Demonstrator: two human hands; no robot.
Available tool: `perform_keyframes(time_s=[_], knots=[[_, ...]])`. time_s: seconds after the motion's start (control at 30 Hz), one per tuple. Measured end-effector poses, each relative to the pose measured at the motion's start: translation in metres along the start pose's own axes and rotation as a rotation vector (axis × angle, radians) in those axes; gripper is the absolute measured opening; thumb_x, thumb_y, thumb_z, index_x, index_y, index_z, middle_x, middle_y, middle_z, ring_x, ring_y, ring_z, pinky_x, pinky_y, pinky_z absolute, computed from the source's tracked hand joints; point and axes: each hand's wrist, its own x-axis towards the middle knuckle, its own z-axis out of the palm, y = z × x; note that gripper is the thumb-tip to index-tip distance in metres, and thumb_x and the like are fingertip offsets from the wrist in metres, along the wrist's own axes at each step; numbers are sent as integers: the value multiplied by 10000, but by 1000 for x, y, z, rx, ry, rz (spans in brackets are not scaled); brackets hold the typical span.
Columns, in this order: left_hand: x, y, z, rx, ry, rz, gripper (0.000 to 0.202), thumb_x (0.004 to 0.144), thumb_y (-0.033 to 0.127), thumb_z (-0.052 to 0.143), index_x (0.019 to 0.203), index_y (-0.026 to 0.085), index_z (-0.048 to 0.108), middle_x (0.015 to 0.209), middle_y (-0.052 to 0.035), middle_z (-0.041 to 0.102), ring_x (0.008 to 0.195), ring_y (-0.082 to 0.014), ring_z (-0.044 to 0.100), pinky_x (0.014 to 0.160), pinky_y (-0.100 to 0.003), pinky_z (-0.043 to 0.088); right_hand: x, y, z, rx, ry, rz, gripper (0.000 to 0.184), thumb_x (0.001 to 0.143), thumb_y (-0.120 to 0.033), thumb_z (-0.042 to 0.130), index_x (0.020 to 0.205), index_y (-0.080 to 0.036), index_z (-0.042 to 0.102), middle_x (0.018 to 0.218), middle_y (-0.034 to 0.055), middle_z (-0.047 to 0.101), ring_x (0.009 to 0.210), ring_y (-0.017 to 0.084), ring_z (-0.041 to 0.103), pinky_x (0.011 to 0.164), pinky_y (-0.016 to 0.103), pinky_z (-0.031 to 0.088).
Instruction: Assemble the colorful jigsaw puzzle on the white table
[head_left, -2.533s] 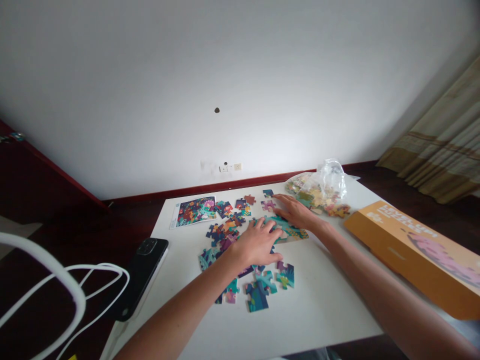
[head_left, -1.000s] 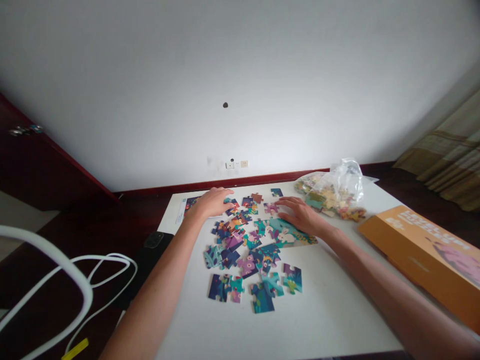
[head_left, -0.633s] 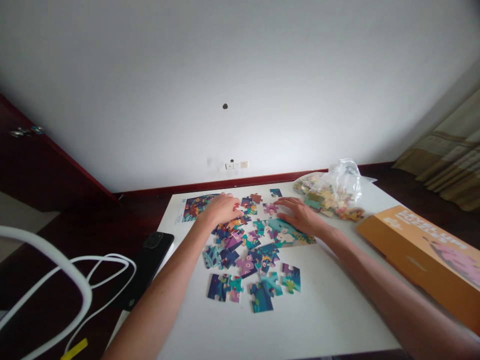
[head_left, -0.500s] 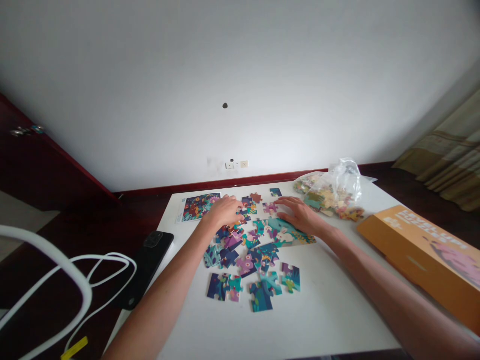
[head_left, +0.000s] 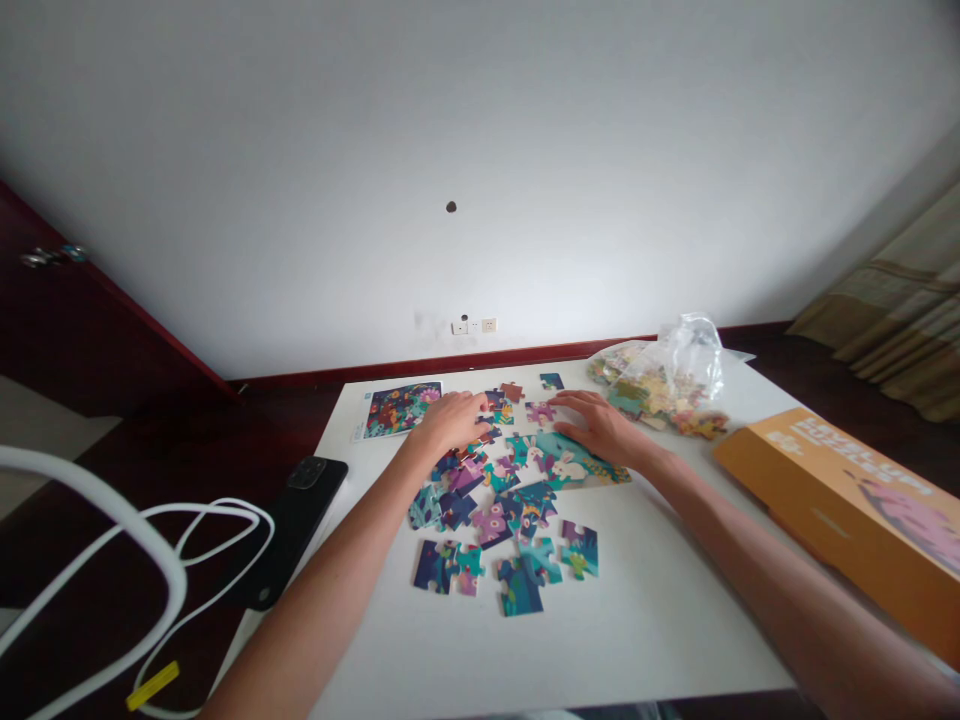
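Many loose jigsaw puzzle pieces [head_left: 491, 520] in purple, teal and dark blue lie in a loose heap on the white table [head_left: 600, 640]. At the heap's upper left is my left hand [head_left: 450, 422], its fingers curled inward; whatever lies under them is hidden. My right hand [head_left: 600, 428] rests with fingers stretched and apart on the upper edge of a joined puzzle section [head_left: 581, 465] showing white rabbits. Close to its fingertips lies a pink-purple piece [head_left: 538, 412]. Partly behind my left wrist is a printed picture card [head_left: 397, 410].
A clear plastic bag of puzzle pieces [head_left: 660, 385] sits at the back right. An orange puzzle box [head_left: 840, 510] lies along the right edge. On the left are a black phone [head_left: 296, 530] and a looped white cable [head_left: 161, 560]. A wall [head_left: 300, 200] stands behind.
Both hands stay in nearly the same places. My left fingers look slightly more curled. The view has shifted a little.
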Motion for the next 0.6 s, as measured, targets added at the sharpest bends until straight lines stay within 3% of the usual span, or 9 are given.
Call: perform_keyframes(time_s=[0.13,0.3,0.4,0.6], knots=[[-2,3,-5,-19,38,-7,342,971,367,567,1267,222,655,1185,-104,738,1092,-307,685,869,-368,512,0,2,1,-3,4,-22,424,1000,-482,546,1343,-252,644,1390,130,653,1311,322,598,1128,541,487],[-7,8,-18,-35,30,-25,241,957,365,554,1055,239,735,915,-79,763,869,-284,705,737,-343,485,0,2,1,0,0,-20,422,996,-480,547,1348,-268,643,1392,117,655,1311,319,601,1128,527,490],[-10,14,-24,-64,84,8,206,946,337,563,950,242,746,831,-63,752,790,-260,690,706,-333,464,0,2,0,5,3,-18,423,996,-488,539,1339,-267,652,1381,113,663,1300,316,610,1129,511,490],[-16,28,-18,-104,166,30,202,935,302,573,845,238,742,629,-34,663,635,-219,641,641,-310,437,0,4,-7,45,-17,-20,480,971,-530,569,1367,-268,638,1395,119,661,1289,324,623,1124,521,492]])
